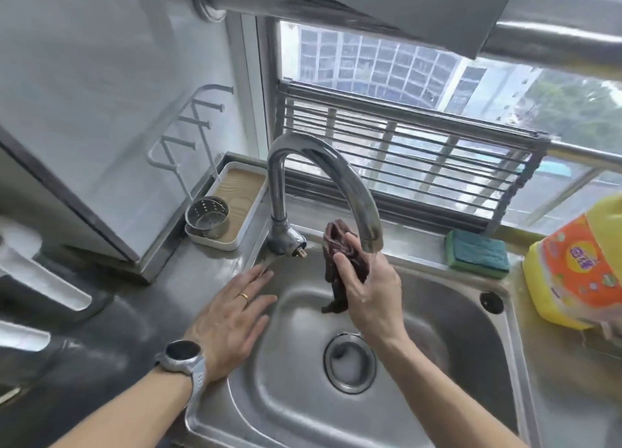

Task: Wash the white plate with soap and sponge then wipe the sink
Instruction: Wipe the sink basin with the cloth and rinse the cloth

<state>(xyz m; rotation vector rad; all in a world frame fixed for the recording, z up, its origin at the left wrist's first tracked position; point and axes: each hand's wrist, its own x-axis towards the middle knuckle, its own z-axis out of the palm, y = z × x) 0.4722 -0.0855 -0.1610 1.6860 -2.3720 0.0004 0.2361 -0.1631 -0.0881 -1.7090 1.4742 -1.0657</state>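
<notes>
My right hand [368,284] grips a dark maroon cloth [335,245] under the spout of the curved steel faucet [323,164], above the steel sink [437,393]. The cloth hangs down into the basin. My left hand [232,316], fingers spread and flat, rests on the sink's left rim by the faucet's handle [269,262]. It holds nothing. A green and yellow sponge [478,254] lies on the ledge behind the sink. A yellow soap bottle [572,272] with an orange label stands at the right. No white plate is in view.
The drain [350,361] sits in the middle of the basin. A white tray [249,212] with a perforated steel cup [207,217] stands left of the faucet. A roll-up rack [420,164] leans against the window. A white wall rack [188,134] hangs at the left.
</notes>
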